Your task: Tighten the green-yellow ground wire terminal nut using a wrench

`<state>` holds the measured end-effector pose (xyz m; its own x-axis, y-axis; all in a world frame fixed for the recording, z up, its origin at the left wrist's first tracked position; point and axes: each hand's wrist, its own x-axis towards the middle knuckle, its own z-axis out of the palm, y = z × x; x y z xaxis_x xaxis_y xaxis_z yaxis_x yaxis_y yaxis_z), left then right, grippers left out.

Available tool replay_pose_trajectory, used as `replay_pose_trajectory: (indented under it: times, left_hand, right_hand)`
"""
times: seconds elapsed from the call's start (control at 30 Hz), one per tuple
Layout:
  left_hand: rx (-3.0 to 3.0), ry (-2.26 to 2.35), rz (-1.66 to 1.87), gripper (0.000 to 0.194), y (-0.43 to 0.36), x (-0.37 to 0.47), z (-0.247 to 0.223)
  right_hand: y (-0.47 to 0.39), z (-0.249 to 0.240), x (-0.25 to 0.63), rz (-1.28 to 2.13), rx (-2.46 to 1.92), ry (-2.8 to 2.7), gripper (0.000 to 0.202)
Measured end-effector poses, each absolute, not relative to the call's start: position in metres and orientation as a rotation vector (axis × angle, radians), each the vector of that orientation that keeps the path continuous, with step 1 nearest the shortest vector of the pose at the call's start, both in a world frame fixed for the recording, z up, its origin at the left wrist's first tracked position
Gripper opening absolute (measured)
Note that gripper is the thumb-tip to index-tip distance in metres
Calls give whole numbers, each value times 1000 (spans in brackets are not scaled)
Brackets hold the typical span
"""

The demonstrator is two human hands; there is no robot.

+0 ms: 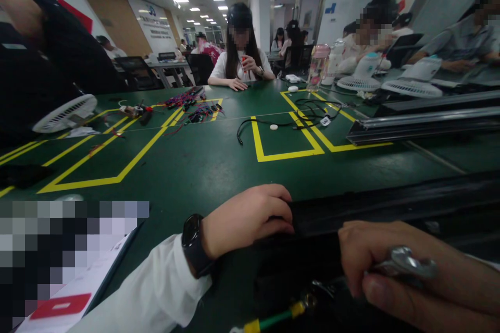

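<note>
My left hand (248, 217), with a dark band watch (192, 239) at the wrist, has its fingers curled over the near-left end of a long black rail (363, 207). Close by on the right, my right hand (385, 242) is closed round a shiny metal wrench (408, 261), one end of which shows above the fingers. Below the hands runs a green wire (278, 317) with yellow sleeves and a metal ring terminal (310, 300). The dark area under my right hand is too dim to make out.
Metal rails (425, 120) lie at the right, with white fans (361, 76) behind. A black cable (269, 123) and wire bundles (187, 98) rest on the green table (187, 166). Papers (74, 291) are at front left. A person (240, 57) sits opposite.
</note>
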<state>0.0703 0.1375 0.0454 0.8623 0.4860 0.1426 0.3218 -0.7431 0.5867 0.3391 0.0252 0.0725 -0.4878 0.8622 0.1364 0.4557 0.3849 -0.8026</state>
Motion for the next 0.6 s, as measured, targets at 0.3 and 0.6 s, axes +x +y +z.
replay_pose_trajectory:
  times: [0.3, 0.6]
  left_hand:
    - [2479, 572, 355, 12, 142, 72, 49]
    - [2487, 600, 363, 6, 142, 69, 48]
  right_hand:
    - [17, 68, 330, 1027, -1268, -2000, 55]
    - [12, 45, 341, 1131, -1215, -2021, 45]
